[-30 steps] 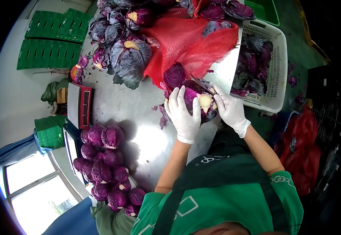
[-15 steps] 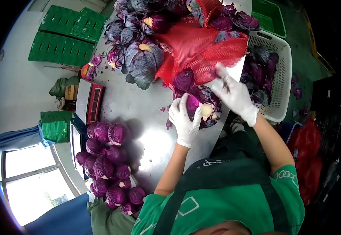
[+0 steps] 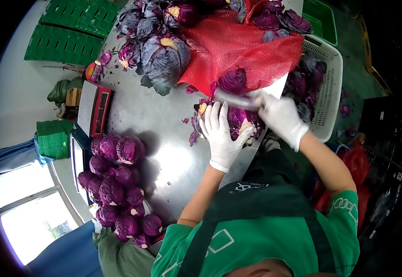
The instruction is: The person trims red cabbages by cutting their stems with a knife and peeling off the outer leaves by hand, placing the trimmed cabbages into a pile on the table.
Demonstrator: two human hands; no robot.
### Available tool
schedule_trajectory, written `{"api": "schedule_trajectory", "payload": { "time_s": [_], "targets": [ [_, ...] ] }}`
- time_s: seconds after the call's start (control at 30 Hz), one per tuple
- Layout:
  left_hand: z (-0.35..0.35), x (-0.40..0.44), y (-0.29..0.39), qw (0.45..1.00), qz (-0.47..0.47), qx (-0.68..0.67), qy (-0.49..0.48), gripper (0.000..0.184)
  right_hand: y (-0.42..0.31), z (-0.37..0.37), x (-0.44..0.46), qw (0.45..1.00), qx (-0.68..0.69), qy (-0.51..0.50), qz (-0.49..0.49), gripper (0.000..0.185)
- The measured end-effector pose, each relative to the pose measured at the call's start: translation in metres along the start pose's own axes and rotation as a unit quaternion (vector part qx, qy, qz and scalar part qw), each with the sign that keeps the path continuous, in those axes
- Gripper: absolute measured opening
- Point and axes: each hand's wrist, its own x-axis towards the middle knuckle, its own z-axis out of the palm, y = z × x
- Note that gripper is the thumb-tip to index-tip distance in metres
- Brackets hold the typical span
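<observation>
My left hand (image 3: 221,137), in a white glove, grips the near side of a red cabbage (image 3: 236,121) on the metal table, thumb by its pale stem end. In my right hand (image 3: 281,118), also gloved, is a knife (image 3: 236,99); its motion-blurred blade lies across the top of this cabbage, close to my left fingertips. Whether the edge has entered the leaves, I cannot tell. Just beyond the blade, a smaller purple cabbage (image 3: 233,81) rests against a red mesh bag (image 3: 238,51). Loose leaf scraps lie left of my left hand.
Trimmed cabbages (image 3: 113,189) are heaped at the table's left edge, near a red-fronted scale (image 3: 100,111). Untrimmed cabbages (image 3: 165,62) lie at the far end. A white basket (image 3: 332,87) of leaves stands right of the table, with a green crate (image 3: 321,21) behind.
My right hand has brought the knife down and left, across the cabbage. The cabbage has turned under my left hand, and the stem end sits lower. The view has shifted slightly.
</observation>
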Motion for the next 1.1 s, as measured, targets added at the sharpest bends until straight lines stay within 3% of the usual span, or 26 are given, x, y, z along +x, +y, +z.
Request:
{"api": "schedule_trajectory", "payload": {
  "time_s": [0.03,0.07,0.13,0.17,0.2,0.23,0.3,0.37,0.43,0.5,0.57,0.8,0.97,1.07,1.1],
  "targets": [
    [-0.001,-0.001,0.0,1.0,-0.001,-0.002,0.003,0.093,0.021,-0.002,0.015,0.992,-0.048,-0.026,0.11,0.027],
    [-0.003,-0.001,0.0,1.0,0.015,0.005,0.002,0.093,0.023,-0.006,0.014,0.993,-0.05,-0.025,0.106,0.027],
    [-0.007,0.001,-0.002,0.999,0.028,0.017,0.012,0.093,0.024,-0.012,0.02,0.987,-0.015,-0.003,0.163,0.047],
    [-0.007,0.0,-0.002,1.0,-0.012,-0.011,0.025,0.094,0.021,-0.012,0.024,0.982,0.004,0.005,0.187,0.058],
    [-0.008,-0.005,-0.002,0.997,-0.054,-0.041,0.032,0.096,0.012,-0.009,0.015,0.991,0.029,0.031,0.128,0.074],
    [-0.008,-0.011,-0.002,0.992,-0.095,-0.071,0.034,0.097,0.003,0.0,0.003,0.994,0.052,0.062,0.073,0.066],
    [0.002,-0.012,-0.012,0.99,-0.089,-0.094,0.047,0.105,-0.012,0.016,-0.018,0.991,0.077,0.102,-0.04,0.053],
    [0.007,-0.013,-0.016,0.989,-0.043,-0.14,0.033,0.111,-0.028,0.015,-0.026,0.998,0.044,0.04,0.035,0.044],
    [-0.005,-0.003,-0.007,0.995,-0.012,-0.099,0.017,0.124,-0.025,0.014,-0.024,0.994,0.084,0.07,0.022,0.046],
    [-0.007,0.004,-0.002,0.994,-0.041,-0.1,0.006,0.125,-0.03,0.003,-0.021,0.996,0.058,0.047,0.043,0.047],
    [-0.004,0.012,-0.006,0.992,-0.034,-0.121,0.003,0.124,-0.036,-0.005,-0.028,0.994,0.052,0.092,-0.013,0.051],
    [0.0,0.024,-0.017,0.99,0.004,-0.143,-0.014,0.122,-0.024,0.007,-0.032,0.997,-0.046,-0.06,-0.008,0.06],
    [-0.005,0.033,-0.027,0.986,-0.002,-0.155,-0.056,0.124,-0.004,0.007,-0.02,0.994,-0.017,-0.065,-0.088,0.064],
    [-0.008,0.044,-0.029,0.986,0.002,-0.134,-0.099,0.125,-0.004,0.0,-0.007,0.989,-0.063,-0.115,-0.065,0.064],
    [-0.007,0.045,-0.027,0.985,0.001,-0.137,-0.103,0.125,-0.003,0.003,-0.005,0.991,-0.071,-0.089,-0.066,0.062]
  ]
}}
